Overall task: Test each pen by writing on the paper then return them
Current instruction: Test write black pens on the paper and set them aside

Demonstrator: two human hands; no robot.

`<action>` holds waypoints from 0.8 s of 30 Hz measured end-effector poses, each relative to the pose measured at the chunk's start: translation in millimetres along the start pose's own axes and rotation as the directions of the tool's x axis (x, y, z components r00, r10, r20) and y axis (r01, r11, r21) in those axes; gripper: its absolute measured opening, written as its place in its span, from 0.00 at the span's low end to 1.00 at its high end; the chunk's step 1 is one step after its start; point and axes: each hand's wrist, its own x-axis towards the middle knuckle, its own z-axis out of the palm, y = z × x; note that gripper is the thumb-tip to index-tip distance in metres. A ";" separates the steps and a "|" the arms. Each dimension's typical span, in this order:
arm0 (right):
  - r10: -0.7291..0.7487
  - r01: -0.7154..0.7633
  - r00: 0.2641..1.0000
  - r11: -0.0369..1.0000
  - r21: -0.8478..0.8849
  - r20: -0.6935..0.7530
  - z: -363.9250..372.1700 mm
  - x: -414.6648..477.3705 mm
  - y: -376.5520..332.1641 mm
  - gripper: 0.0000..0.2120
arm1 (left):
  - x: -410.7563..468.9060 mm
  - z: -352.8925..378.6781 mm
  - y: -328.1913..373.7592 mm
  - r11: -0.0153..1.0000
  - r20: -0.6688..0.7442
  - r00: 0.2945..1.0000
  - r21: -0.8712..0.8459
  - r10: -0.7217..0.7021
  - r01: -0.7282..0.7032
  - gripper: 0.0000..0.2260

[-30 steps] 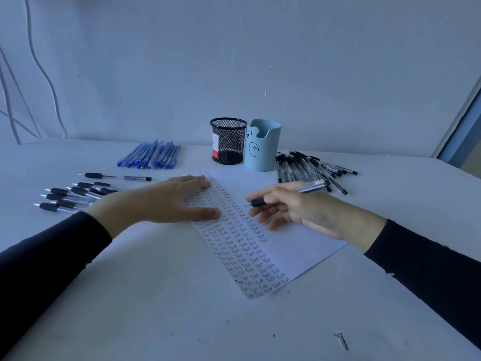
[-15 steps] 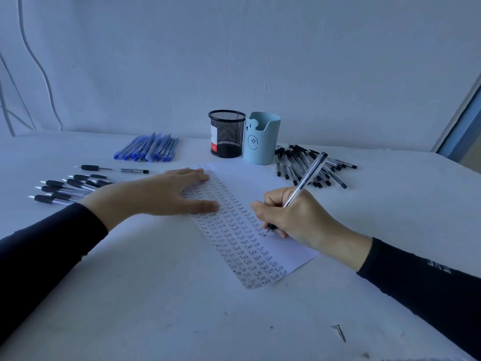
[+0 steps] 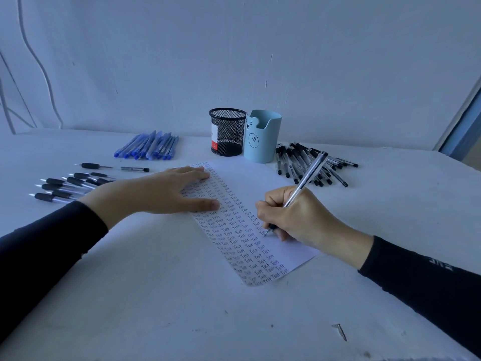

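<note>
The right hand (image 3: 299, 214) pinches the pen (image 3: 304, 181), tip on the paper (image 3: 250, 183), barrel slanting toward the black-capped pens (image 3: 312, 162); the left hand (image 3: 166, 191) presses flat.

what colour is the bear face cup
The bear-face plastic cup is light blue, head view.

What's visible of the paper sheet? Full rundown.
The paper is a white sheet lying flat and skewed on the table. Columns of handwritten "Test" fill its left part; the right part is blank. The left hand presses flat on its far left edge, the right hand rests on it, and the pen tip touches it.
</note>
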 end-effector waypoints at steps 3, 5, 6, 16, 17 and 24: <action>0.020 -0.020 1.000 1.000 0.004 0.017 0.5 -0.5 -1.2 0.21 | 0.0 -0.4 0.5 1.000 -0.001 1.000 -0.001 -0.002 0.002 0.49; 0.007 -0.007 1.000 1.000 0.003 0.013 0.2 -1.3 -2.5 0.21 | -0.3 -0.9 1.6 1.000 0.001 1.000 -0.001 0.000 0.000 0.50; -0.007 0.007 1.000 1.000 0.010 -0.002 -0.6 -1.6 -2.7 0.22 | -0.6 -1.0 1.8 1.000 0.002 1.000 -0.004 0.002 -0.002 0.50; -0.002 0.002 1.000 1.000 -0.003 -0.009 -0.9 -2.7 -2.4 0.23 | -0.4 -0.5 0.9 1.000 0.005 1.000 -0.002 0.001 -0.001 0.50; -0.002 0.002 1.000 1.000 0.002 -0.008 -0.9 -3.0 -3.1 0.22 | -0.3 -0.4 0.7 1.000 0.005 1.000 -0.003 0.001 0.000 0.50; 0.010 -0.010 1.000 1.000 -0.010 -0.008 -1.9 -3.0 -4.7 0.25 | 1.5 -0.5 -0.4 1.000 0.008 1.000 0.005 0.000 0.000 0.50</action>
